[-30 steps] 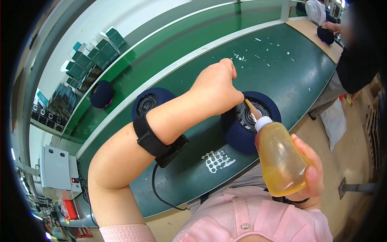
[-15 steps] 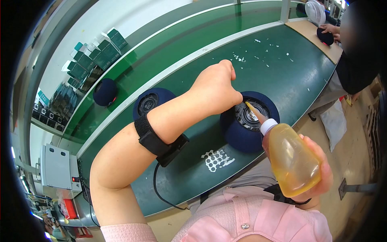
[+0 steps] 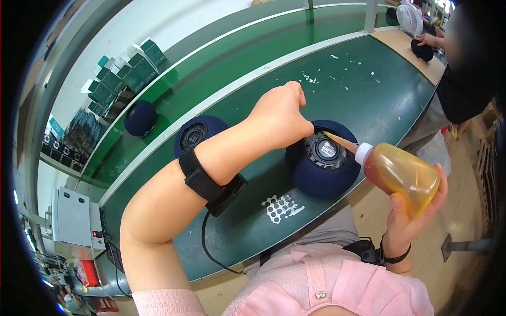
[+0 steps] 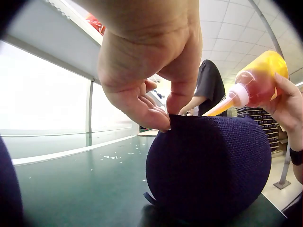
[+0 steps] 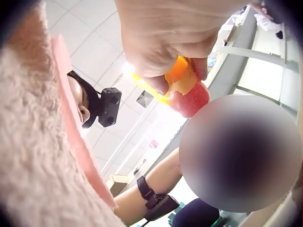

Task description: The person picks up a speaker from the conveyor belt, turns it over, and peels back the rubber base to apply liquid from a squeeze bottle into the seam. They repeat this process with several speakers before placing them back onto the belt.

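A round speaker [image 3: 322,176] covered in navy fabric sits on the green bench, its black round end with a silver label facing up. At the left side of that end my left hand [image 3: 282,117] pinches the edge of the fabric cover [image 4: 199,118] between thumb and finger. My right hand [image 3: 414,224] grips a squeeze bottle [image 3: 403,174] of amber liquid, tilted well over to the right of the speaker. Its long pointed nozzle [image 3: 342,141] reaches in over the ring, the tip close to the fabric edge near my left hand.
A second navy speaker [image 3: 197,136] stands behind my left forearm, and another [image 3: 140,118] is on the green strip beyond the rail. A perforated white sheet [image 3: 282,208] and white scraps [image 3: 311,79] lie on the bench [image 3: 253,187]. Another person works at the far right.
My right hand has swung up and to the right, tipping the bottle from steep to nearly level. The nozzle tip stays near the rim. My left hand keeps its pinch.
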Action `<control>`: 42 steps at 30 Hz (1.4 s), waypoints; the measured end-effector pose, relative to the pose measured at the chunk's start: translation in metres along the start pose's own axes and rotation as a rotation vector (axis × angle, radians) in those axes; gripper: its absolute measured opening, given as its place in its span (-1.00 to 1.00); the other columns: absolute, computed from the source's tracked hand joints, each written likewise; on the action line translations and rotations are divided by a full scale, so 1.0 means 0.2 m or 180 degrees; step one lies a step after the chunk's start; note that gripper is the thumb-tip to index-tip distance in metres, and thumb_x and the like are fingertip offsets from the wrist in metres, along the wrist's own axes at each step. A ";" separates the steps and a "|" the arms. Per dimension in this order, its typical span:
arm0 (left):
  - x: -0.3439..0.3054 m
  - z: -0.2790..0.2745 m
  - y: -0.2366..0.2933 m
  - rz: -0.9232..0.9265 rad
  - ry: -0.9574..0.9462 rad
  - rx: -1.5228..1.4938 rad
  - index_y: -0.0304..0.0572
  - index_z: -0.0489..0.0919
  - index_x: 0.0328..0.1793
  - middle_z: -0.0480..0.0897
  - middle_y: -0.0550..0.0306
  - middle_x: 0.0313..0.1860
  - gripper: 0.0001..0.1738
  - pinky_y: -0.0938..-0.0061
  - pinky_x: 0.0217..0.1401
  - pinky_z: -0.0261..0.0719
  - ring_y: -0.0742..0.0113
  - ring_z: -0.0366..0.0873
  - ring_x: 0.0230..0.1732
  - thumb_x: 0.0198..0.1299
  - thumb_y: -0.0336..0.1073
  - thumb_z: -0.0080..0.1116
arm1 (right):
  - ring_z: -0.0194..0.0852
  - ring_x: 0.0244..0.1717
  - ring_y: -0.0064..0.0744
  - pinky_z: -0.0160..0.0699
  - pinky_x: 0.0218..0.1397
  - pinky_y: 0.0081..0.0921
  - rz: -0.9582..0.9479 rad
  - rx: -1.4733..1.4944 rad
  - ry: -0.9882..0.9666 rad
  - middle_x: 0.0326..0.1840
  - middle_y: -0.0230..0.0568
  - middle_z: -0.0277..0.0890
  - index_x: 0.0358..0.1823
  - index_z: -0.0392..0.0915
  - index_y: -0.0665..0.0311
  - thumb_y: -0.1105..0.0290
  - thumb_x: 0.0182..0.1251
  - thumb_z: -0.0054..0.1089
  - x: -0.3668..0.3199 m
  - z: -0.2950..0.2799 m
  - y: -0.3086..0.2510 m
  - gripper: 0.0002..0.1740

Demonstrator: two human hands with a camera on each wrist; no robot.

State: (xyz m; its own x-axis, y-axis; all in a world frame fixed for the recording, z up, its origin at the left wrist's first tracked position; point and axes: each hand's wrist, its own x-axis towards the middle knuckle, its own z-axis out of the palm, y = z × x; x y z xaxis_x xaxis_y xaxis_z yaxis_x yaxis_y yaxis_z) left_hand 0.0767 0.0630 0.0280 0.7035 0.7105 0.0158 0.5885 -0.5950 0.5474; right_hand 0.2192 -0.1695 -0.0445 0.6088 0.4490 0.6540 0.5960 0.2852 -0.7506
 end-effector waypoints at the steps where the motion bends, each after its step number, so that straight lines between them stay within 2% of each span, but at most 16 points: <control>1: 0.00 0.00 0.00 0.0007 0.0006 -0.0002 -0.32 0.34 -0.28 0.57 0.00 -0.55 -0.65 0.44 -0.38 0.52 0.24 0.58 -0.47 -0.22 -0.43 0.21 | 0.32 0.19 -0.26 0.33 0.23 -0.36 -0.0009 -0.0002 0.0003 0.16 -0.12 0.29 0.36 0.01 0.34 0.23 0.03 0.42 0.01 0.01 0.01 -0.06; 3: 0.00 -0.01 0.00 -0.0066 -0.0096 -0.0108 -0.31 0.34 -0.27 0.58 0.01 -0.53 -0.65 0.46 -0.43 0.51 0.28 0.57 -0.50 -0.20 -0.42 0.21 | 0.30 0.20 -0.31 0.31 0.24 -0.37 0.0479 0.1079 0.0108 0.18 -0.17 0.29 0.34 0.07 0.35 0.28 0.09 0.37 0.03 0.03 0.03 -0.15; 7: 0.00 -0.02 0.00 -0.0058 -0.0128 0.0017 -0.31 0.34 -0.25 0.58 0.01 -0.50 -0.63 0.46 -0.39 0.52 0.30 0.57 -0.46 -0.20 -0.41 0.24 | 0.31 0.21 -0.29 0.35 0.23 -0.34 0.0693 0.1301 0.0405 0.22 -0.14 0.28 0.31 0.14 0.35 0.32 0.24 0.22 0.05 -0.01 0.15 -0.33; 9: -0.01 -0.03 0.01 -0.0013 -0.0217 0.0032 -0.30 0.34 -0.23 0.58 0.03 -0.47 -0.59 0.49 -0.33 0.52 0.33 0.57 -0.40 -0.19 -0.38 0.29 | 0.28 0.28 -0.19 0.39 0.29 -0.24 0.1604 0.2889 0.0405 0.26 -0.04 0.29 0.26 0.22 0.37 0.39 0.37 0.04 0.09 -0.06 0.21 -0.52; 11: -0.05 -0.07 0.02 -0.0062 -0.0062 -0.0229 -0.29 0.37 -0.21 0.57 0.00 -0.43 -0.58 0.43 -0.28 0.52 0.26 0.57 -0.35 -0.19 -0.36 0.30 | 0.25 0.31 -0.12 0.41 0.31 -0.19 0.1882 0.3226 0.0586 0.29 0.00 0.26 0.24 0.25 0.39 0.36 0.40 0.00 0.11 -0.04 0.26 -0.55; 13: -0.11 -0.11 0.00 -0.0124 0.0098 -0.0485 -0.28 0.39 -0.18 0.56 -0.02 -0.38 -0.57 0.37 -0.24 0.52 0.19 0.57 -0.30 -0.19 -0.34 0.32 | 0.23 0.31 -0.08 0.40 0.33 -0.22 0.2697 0.4230 0.0481 0.32 -0.01 0.22 0.24 0.25 0.42 0.32 0.40 0.01 0.13 -0.01 0.25 -0.53; 15: -0.21 -0.12 -0.03 0.0153 0.0516 -0.1106 -0.25 0.37 -0.18 0.54 0.05 -0.36 -0.59 0.43 -0.23 0.52 0.32 0.56 -0.29 -0.13 -0.34 0.31 | 0.27 0.27 -0.10 0.43 0.32 -0.24 0.3014 0.4639 0.0284 0.28 0.00 0.25 0.22 0.26 0.40 0.26 0.42 -0.03 0.14 0.01 0.29 -0.54; 17: -0.37 -0.09 -0.06 0.0205 0.0465 -0.1825 -0.23 0.34 -0.13 0.51 0.08 -0.26 -0.58 0.48 -0.21 0.53 0.40 0.53 -0.28 -0.09 -0.38 0.31 | 0.27 0.26 -0.13 0.46 0.30 -0.24 0.3964 0.6117 -0.0026 0.24 0.05 0.26 0.20 0.27 0.42 0.25 0.39 0.01 0.15 0.01 0.32 -0.52; 18: -0.46 -0.06 -0.04 -0.0023 0.0308 -0.2275 -0.23 0.30 -0.07 0.46 0.07 -0.14 -0.52 0.50 -0.20 0.55 0.41 0.52 -0.23 -0.07 -0.40 0.32 | 0.39 0.14 -0.15 0.52 0.23 -0.23 0.4105 0.5896 -0.0002 0.08 0.03 0.37 0.14 0.31 0.44 0.09 0.36 0.01 0.16 0.02 0.32 -0.44; 19: -0.53 0.00 -0.04 -0.0111 0.0196 -0.2421 -0.24 0.27 -0.02 0.41 0.05 -0.05 -0.47 0.50 -0.18 0.57 0.39 0.51 -0.16 -0.07 -0.40 0.34 | 0.39 0.14 -0.15 0.52 0.23 -0.23 0.4102 0.5902 -0.0015 0.08 0.03 0.37 0.14 0.31 0.44 0.09 0.36 0.01 0.16 0.03 0.31 -0.44; 21: -0.63 0.10 -0.01 -0.0742 -0.0198 -0.2802 -0.20 0.20 0.07 0.28 0.03 0.10 -0.42 0.45 -0.05 0.56 0.32 0.44 0.01 -0.02 -0.55 0.28 | 0.48 0.00 -0.19 0.59 0.09 -0.26 0.4311 0.5921 -0.0631 -0.10 -0.06 0.44 0.09 0.34 0.44 -0.10 0.33 -0.07 0.16 0.04 0.28 -0.33; 26: -0.58 0.35 -0.04 -0.1420 0.0283 -0.3360 -0.21 0.10 0.14 0.19 -0.06 0.08 -0.28 0.42 -0.07 0.57 0.22 0.52 -0.09 -0.07 -0.54 0.35 | 0.50 -0.22 -0.29 0.57 -0.13 -0.39 0.4136 0.5707 -0.0919 -0.22 -0.16 0.45 0.07 0.36 0.42 -0.20 0.30 -0.15 0.13 0.04 0.28 -0.27; 33: -0.32 0.49 -0.01 -0.1216 0.0477 -0.3066 -0.25 0.08 0.17 0.21 -0.12 0.07 -0.16 0.39 -0.14 0.59 0.23 0.53 -0.16 -0.14 -0.47 0.45 | 0.41 -0.35 -0.43 0.48 -0.30 -0.48 0.4137 0.5478 -0.0601 -0.28 -0.22 0.41 0.09 0.37 0.38 -0.14 0.31 -0.14 0.10 -0.12 0.38 -0.33; 38: 0.22 0.64 -0.04 -0.0834 0.1171 -0.2062 -0.27 0.15 0.20 0.31 -0.15 0.07 -0.10 0.41 -0.16 0.57 0.31 0.51 -0.21 -0.22 -0.36 0.53 | 0.39 -0.37 -0.43 0.48 -0.31 -0.49 0.3863 0.5425 -0.0234 -0.27 -0.22 0.39 0.14 0.33 0.39 -0.09 0.30 -0.11 0.13 -0.18 0.49 -0.34; 40: 0.46 0.69 0.08 -0.0692 0.1669 -0.1602 -0.32 0.22 0.13 0.37 -0.13 0.03 -0.13 0.34 -0.02 0.52 0.17 0.46 -0.06 -0.30 -0.32 0.54 | 0.38 -0.35 -0.43 0.47 -0.30 -0.50 0.3778 0.5420 -0.0205 -0.25 -0.22 0.38 0.15 0.32 0.39 -0.08 0.31 -0.10 0.15 -0.19 0.52 -0.34; 42: 0.68 0.71 0.15 -0.0636 0.1359 -0.2576 -0.31 0.25 0.11 0.41 -0.14 0.00 -0.18 0.32 0.04 0.48 0.15 0.42 0.01 -0.30 -0.34 0.51 | 0.37 -0.34 -0.44 0.46 -0.29 -0.50 0.3741 0.5431 -0.0234 -0.23 -0.22 0.37 0.16 0.30 0.40 -0.07 0.31 -0.09 0.15 -0.21 0.55 -0.34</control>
State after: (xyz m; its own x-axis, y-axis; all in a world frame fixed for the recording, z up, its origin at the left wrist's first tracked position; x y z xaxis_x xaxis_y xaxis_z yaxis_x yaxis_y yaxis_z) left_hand 0.2471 0.0886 -0.0709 0.3190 0.9447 0.0767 0.1136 -0.1184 0.9864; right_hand 0.3250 -0.1591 -0.1038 0.2101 0.9754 -0.0670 -0.9767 0.2064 -0.0583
